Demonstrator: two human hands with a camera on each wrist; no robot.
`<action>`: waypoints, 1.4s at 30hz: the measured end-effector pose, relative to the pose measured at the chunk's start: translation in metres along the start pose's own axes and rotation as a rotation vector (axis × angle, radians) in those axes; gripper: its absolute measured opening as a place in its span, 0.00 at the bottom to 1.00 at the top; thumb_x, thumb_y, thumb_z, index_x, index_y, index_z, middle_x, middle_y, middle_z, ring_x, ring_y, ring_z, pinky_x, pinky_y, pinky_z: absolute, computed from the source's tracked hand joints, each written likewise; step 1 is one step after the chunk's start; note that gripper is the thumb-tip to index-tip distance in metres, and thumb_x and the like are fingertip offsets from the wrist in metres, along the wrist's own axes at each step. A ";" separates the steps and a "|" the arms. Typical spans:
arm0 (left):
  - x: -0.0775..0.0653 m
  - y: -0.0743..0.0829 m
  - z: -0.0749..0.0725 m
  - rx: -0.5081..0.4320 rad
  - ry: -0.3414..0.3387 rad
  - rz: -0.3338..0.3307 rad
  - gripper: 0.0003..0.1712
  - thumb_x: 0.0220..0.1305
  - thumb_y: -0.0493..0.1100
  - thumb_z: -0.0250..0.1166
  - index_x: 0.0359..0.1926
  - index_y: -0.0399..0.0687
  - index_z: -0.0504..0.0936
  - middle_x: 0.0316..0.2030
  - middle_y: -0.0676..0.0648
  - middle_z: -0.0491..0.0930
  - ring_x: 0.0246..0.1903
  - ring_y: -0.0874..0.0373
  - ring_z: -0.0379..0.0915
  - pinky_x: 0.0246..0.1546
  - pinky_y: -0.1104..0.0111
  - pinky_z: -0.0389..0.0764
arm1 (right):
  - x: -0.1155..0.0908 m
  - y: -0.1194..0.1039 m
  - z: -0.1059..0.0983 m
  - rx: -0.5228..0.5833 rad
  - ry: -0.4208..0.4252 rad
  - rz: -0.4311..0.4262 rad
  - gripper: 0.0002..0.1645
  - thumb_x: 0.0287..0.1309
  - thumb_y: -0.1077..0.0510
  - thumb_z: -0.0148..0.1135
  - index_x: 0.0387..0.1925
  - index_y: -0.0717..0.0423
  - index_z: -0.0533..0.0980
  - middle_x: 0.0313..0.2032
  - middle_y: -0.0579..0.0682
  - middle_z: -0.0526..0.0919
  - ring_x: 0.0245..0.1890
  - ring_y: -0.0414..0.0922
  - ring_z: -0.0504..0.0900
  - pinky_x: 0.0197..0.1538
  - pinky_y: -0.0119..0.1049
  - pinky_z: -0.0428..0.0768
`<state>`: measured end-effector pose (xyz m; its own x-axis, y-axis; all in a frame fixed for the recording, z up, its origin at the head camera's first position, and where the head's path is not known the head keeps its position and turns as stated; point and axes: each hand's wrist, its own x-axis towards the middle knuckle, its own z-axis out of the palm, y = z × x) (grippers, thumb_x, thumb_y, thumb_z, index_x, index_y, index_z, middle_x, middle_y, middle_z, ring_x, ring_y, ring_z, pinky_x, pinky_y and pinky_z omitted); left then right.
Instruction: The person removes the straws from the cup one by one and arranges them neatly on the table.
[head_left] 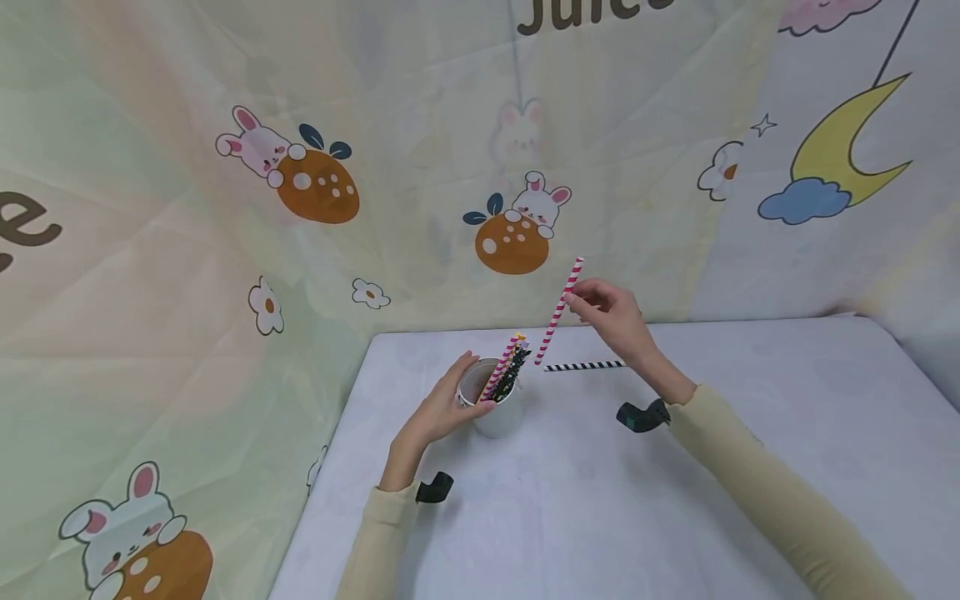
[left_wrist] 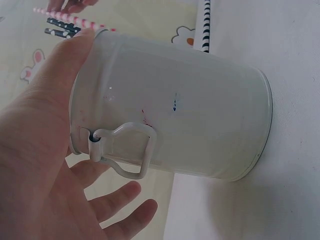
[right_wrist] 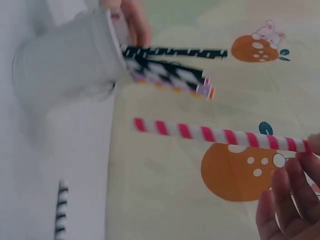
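Note:
A white metal pail (head_left: 498,421) with a small wire handle (left_wrist: 147,150) stands on the table. My left hand (head_left: 438,408) holds it at the rim, thumb on the near side and fingers round the left. Out of its mouth leans a bunch of patterned paper straws (right_wrist: 175,75), some black and white, others pink-striped. Up to the right, my right hand (head_left: 611,317) pinches a pink-and-white striped straw (head_left: 554,323) near its upper end. That straw tilts in the air, its lower end just right of the bunch.
A black-and-white striped straw (head_left: 585,366) lies on the white table (head_left: 555,517), right of the pail and below my right hand. Behind the table hangs a printed cloth (head_left: 420,208) with rabbits and oranges. Black wrist cameras (head_left: 643,416) sit at both cuffs.

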<state>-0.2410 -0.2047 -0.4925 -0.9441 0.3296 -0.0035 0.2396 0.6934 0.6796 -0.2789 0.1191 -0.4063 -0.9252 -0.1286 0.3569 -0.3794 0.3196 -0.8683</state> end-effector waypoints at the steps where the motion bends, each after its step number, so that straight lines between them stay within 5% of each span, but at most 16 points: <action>1: 0.000 0.000 0.000 -0.002 0.000 0.000 0.56 0.55 0.72 0.69 0.78 0.67 0.53 0.80 0.56 0.46 0.78 0.53 0.45 0.74 0.46 0.56 | 0.001 -0.001 -0.001 -0.051 -0.014 -0.011 0.19 0.68 0.47 0.63 0.52 0.56 0.80 0.46 0.56 0.84 0.43 0.45 0.79 0.46 0.32 0.80; 7: -0.001 0.001 -0.002 -0.011 0.001 -0.002 0.55 0.55 0.71 0.69 0.78 0.67 0.53 0.80 0.55 0.46 0.79 0.52 0.45 0.74 0.46 0.55 | 0.004 -0.006 0.000 -0.415 -0.192 -0.106 0.12 0.66 0.51 0.65 0.46 0.54 0.82 0.43 0.51 0.83 0.47 0.50 0.80 0.49 0.46 0.81; 12: -0.001 0.001 -0.001 -0.017 -0.006 -0.016 0.56 0.55 0.72 0.69 0.78 0.68 0.52 0.80 0.57 0.46 0.78 0.53 0.45 0.74 0.46 0.56 | 0.001 -0.001 0.008 -0.727 -0.364 -0.152 0.11 0.63 0.52 0.68 0.43 0.52 0.84 0.39 0.49 0.83 0.41 0.48 0.80 0.44 0.41 0.83; 18: -0.002 0.000 0.000 -0.026 0.000 -0.018 0.56 0.54 0.72 0.69 0.78 0.69 0.52 0.80 0.57 0.46 0.78 0.52 0.46 0.73 0.44 0.56 | -0.008 0.014 0.024 -0.938 -0.493 -0.246 0.04 0.61 0.55 0.69 0.37 0.51 0.84 0.33 0.48 0.82 0.32 0.45 0.78 0.37 0.38 0.80; 24: -0.002 0.001 0.000 -0.037 -0.006 -0.021 0.56 0.54 0.72 0.69 0.78 0.70 0.52 0.80 0.57 0.46 0.78 0.53 0.45 0.74 0.46 0.56 | -0.017 0.032 0.039 -1.134 -0.561 -0.224 0.07 0.60 0.56 0.69 0.41 0.51 0.84 0.34 0.48 0.83 0.34 0.47 0.79 0.40 0.41 0.81; 31: -0.003 0.000 0.001 -0.052 -0.002 -0.019 0.56 0.55 0.71 0.70 0.78 0.70 0.51 0.80 0.56 0.47 0.78 0.51 0.45 0.73 0.44 0.55 | -0.030 0.046 0.051 -1.255 -0.641 -0.194 0.11 0.61 0.54 0.70 0.45 0.51 0.84 0.38 0.50 0.84 0.39 0.50 0.81 0.45 0.46 0.82; 42: -0.003 0.001 0.002 -0.053 -0.001 -0.026 0.58 0.55 0.71 0.69 0.79 0.65 0.51 0.80 0.56 0.47 0.78 0.51 0.47 0.73 0.44 0.56 | -0.035 0.070 0.058 -1.246 -0.630 -0.166 0.11 0.65 0.56 0.66 0.47 0.53 0.83 0.41 0.53 0.85 0.41 0.51 0.82 0.49 0.49 0.82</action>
<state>-0.2377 -0.2042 -0.4932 -0.9496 0.3127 -0.0226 0.2025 0.6668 0.7172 -0.2737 0.0911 -0.4998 -0.8422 -0.5337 -0.0768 -0.5388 0.8276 0.1574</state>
